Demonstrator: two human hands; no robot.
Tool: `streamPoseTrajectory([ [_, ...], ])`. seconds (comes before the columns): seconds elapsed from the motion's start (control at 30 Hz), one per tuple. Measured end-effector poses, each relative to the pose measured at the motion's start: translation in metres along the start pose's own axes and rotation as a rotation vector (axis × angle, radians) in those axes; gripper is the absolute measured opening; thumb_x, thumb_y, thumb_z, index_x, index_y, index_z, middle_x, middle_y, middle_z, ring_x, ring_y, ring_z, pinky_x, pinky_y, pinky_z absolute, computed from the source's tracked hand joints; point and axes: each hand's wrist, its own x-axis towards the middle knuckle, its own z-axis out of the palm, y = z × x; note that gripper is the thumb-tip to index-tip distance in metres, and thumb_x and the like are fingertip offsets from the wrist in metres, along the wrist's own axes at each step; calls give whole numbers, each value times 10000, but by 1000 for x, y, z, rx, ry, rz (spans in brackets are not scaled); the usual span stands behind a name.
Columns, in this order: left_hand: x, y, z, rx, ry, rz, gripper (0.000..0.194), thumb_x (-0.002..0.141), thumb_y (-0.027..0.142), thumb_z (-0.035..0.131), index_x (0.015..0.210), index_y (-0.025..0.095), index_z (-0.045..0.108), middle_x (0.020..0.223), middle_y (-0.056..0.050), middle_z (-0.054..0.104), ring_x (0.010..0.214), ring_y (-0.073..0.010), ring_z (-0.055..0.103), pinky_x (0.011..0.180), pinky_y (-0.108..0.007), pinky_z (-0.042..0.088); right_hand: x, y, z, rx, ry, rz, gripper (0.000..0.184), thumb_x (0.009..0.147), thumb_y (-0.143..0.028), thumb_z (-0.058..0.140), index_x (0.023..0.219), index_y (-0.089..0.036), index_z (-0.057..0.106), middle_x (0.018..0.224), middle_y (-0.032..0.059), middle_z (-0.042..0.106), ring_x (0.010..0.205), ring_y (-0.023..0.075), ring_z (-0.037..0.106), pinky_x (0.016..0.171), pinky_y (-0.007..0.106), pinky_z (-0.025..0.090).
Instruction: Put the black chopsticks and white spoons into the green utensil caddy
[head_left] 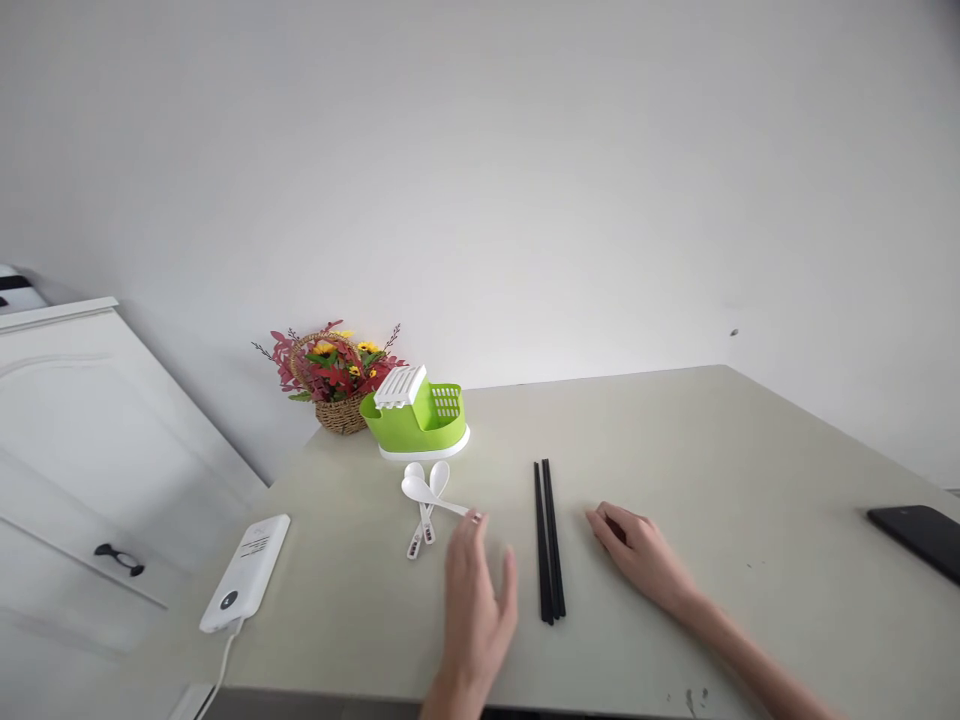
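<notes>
My left hand (476,590) reaches over the table, its thumb spread away from its fingers. Its fingertips are at the handle end of a white spoon (420,490), which lies across two more white spoons (440,478). The hand is slightly blurred, and whether it touches that handle I cannot tell. Between my hands lies a bundle of black chopsticks (551,540), pointing away from me. To their right, my right hand (637,550) rests on the table with its fingers curled in and nothing visible in them. Behind the spoons stands a green and white utensil holder (416,428).
A wicker basket (343,414) of artificial flowers stands at the back left. On the left edge lies a white power bank (247,570) with a cable. A black phone (919,535) lies at the far right. A white cabinet (97,430) adjoins the table's left side.
</notes>
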Motion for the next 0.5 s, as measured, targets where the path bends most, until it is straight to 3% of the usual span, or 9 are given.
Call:
streamPoseTrajectory([
  [0.1, 17, -38, -24, 164, 43, -151, 507, 1008, 423, 468, 1428, 141, 434, 1349, -215, 570, 1306, -360, 522, 1068, -568, 442, -11, 6, -6, 174, 21, 43, 464, 1018, -586, 322, 692, -257, 337, 648, -36, 443, 617, 153, 381, 597, 276, 350],
  [0.23, 42, -69, -40, 396, -58, -471, 708, 967, 593, 417, 1418, 48, 434, 1303, -264, 539, 1250, -415, 509, 999, -565, 441, -14, 6, -5, 216, 28, 52, 455, 1004, -577, 359, 684, -255, 327, 638, -41, 415, 617, 154, 340, 596, 288, 314],
  [0.37, 73, -68, -36, 484, -209, -597, 792, 957, 651, 376, 1435, 21, 405, 1260, -270, 566, 1225, -416, 534, 1014, -533, 401, -12, 5, -2, 207, 35, 47, 446, 998, -569, 361, 684, -256, 310, 638, -40, 399, 622, 160, 323, 593, 290, 294],
  [0.5, 94, -54, -23, 568, -267, -612, 855, 938, 697, 401, 1453, 16, 358, 1240, -275, 573, 1178, -411, 571, 988, -494, 403, -13, 6, -2, 212, 32, 37, 443, 1001, -573, 352, 692, -258, 308, 649, -38, 399, 627, 163, 322, 600, 291, 297],
])
